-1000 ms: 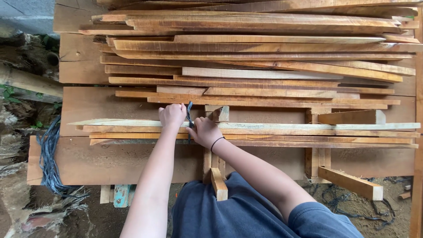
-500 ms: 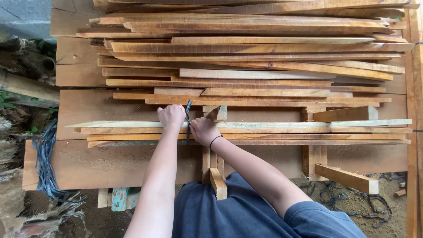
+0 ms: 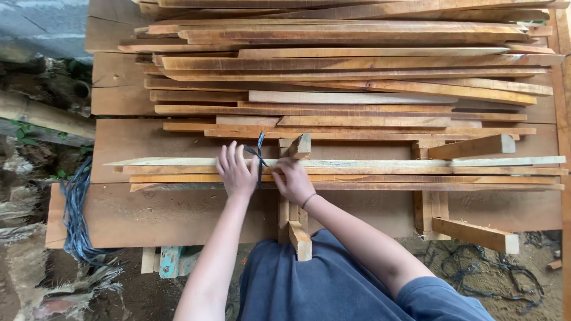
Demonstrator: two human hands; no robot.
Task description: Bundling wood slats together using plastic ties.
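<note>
Workbench (image 3: 148,214): left hand (image 3: 238,172) flat on slat bundle (image 3: 386,172); right hand (image 3: 293,180) gripping blue string (image 3: 260,151).

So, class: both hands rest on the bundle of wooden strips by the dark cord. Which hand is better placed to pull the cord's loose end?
Probably the right hand: its fingers sit beside the dark cord, whose loose end sticks up there. The left hand lies flat on the strips, pressing them.

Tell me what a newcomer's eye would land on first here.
First the big heap of long wooden slats filling the top of the view. Then, at centre, the left hand and right hand pressed on a small bundle of slats, either side of a dark cord. A hank of blue-grey cord hangs at the left.
</note>
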